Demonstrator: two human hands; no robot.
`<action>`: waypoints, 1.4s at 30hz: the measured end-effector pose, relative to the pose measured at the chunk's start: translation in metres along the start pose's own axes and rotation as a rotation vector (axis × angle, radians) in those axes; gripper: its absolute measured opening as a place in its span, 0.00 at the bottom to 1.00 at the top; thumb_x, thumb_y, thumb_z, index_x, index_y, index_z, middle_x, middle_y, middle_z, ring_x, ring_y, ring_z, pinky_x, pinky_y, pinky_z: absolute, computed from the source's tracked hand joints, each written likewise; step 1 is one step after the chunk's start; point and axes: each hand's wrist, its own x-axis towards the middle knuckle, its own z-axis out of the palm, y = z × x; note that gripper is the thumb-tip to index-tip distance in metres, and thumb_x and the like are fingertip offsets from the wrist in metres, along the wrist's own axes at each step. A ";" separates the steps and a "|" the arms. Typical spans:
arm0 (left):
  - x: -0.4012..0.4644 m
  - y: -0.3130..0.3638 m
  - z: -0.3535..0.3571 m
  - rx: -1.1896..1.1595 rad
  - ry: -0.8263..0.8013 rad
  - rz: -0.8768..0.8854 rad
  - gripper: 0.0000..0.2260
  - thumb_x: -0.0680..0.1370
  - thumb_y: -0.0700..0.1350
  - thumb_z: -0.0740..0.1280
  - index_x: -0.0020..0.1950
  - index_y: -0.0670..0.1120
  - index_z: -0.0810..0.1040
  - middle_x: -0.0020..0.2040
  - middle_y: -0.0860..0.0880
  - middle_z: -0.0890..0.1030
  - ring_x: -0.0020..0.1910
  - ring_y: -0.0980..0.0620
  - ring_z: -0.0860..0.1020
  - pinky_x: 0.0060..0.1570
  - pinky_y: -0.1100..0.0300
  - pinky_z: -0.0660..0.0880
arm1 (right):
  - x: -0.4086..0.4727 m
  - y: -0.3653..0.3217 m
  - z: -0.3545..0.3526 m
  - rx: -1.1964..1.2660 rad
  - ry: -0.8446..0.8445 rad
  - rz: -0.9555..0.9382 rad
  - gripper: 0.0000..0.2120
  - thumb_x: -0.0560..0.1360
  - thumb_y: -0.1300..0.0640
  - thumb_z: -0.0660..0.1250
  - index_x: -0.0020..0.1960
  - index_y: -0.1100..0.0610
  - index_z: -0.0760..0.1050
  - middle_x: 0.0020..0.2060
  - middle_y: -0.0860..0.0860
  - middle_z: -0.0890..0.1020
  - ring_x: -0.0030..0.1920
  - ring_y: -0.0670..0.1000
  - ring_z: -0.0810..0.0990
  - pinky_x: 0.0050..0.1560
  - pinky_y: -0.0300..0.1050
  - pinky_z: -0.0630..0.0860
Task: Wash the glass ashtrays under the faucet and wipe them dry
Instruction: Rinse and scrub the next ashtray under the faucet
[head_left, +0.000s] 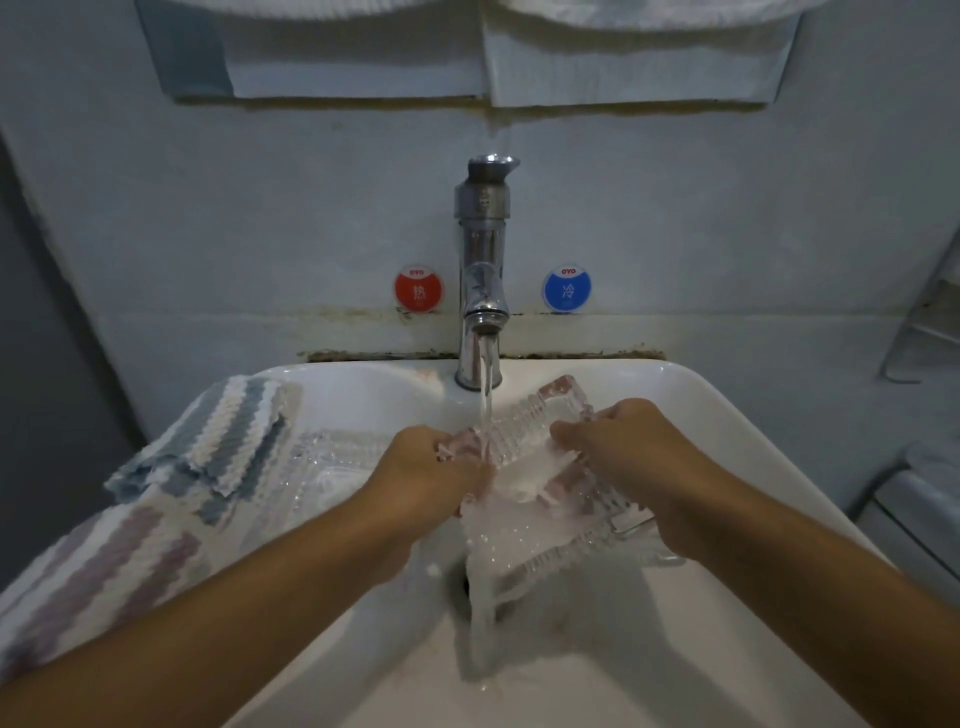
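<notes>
A square ribbed glass ashtray (540, 467) is tilted over the white sink (727, 431), under the water running from the chrome faucet (482, 291). My left hand (431, 478) grips its near-left edge, fingers curled over the rim. My right hand (634, 457) grips its right side, with the thumb on the far rim. Water pours off the ashtray's low corner toward the drain. A second glass ashtray (332, 467) lies on the sink's left rim, partly hidden by my left wrist.
Striped cloths (218, 441) are draped over the sink's left edge, one blue-and-white, one purple-and-white nearer me. On the wall behind the faucet are a red hot sticker (418, 289) and a blue cold sticker (567, 291). A metal rack (930, 322) stands at the right.
</notes>
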 end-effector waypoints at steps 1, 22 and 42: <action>0.000 0.001 0.000 0.005 0.010 0.005 0.04 0.78 0.42 0.71 0.45 0.44 0.84 0.44 0.44 0.85 0.38 0.51 0.79 0.37 0.62 0.74 | -0.001 0.000 0.000 0.016 -0.003 0.001 0.08 0.81 0.53 0.67 0.52 0.58 0.77 0.32 0.50 0.82 0.32 0.48 0.79 0.26 0.37 0.66; -0.015 0.005 0.006 -0.302 -0.138 -0.168 0.06 0.82 0.38 0.64 0.55 0.43 0.80 0.43 0.41 0.86 0.32 0.44 0.83 0.30 0.55 0.79 | 0.001 0.016 0.015 0.292 0.047 0.031 0.08 0.80 0.57 0.66 0.56 0.60 0.78 0.29 0.50 0.85 0.41 0.53 0.82 0.40 0.45 0.74; -0.008 0.007 -0.007 -0.094 -0.027 -0.053 0.09 0.75 0.31 0.65 0.53 0.39 0.78 0.41 0.40 0.81 0.31 0.48 0.75 0.25 0.59 0.69 | 0.001 0.024 0.035 0.232 -0.137 -0.097 0.11 0.74 0.54 0.76 0.55 0.54 0.81 0.37 0.56 0.87 0.29 0.54 0.83 0.28 0.41 0.78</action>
